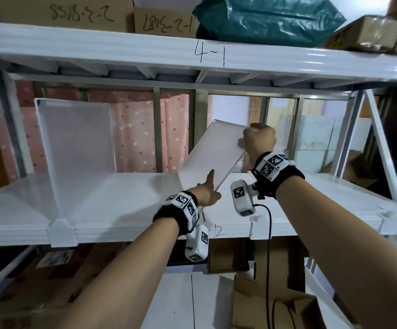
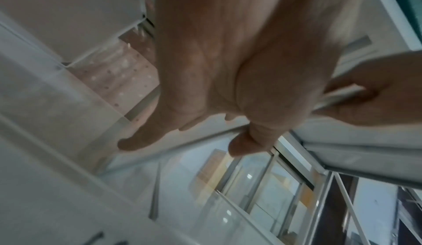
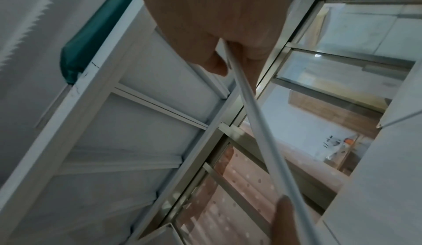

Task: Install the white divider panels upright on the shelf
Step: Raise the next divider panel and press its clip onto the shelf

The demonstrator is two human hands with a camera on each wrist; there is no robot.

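Fingers and thumb of the right hand [image 1: 259,138] pinch the upper edge of a tilted white divider panel [image 1: 210,153]. The left hand [image 1: 208,193], fingers nearly straight, supports the panel's lower front corner. The panel leans leftward above the middle of the white shelf [image 1: 126,195]. Another divider panel [image 1: 78,148] stands upright at the left, its front foot in a white clip [image 1: 62,233].
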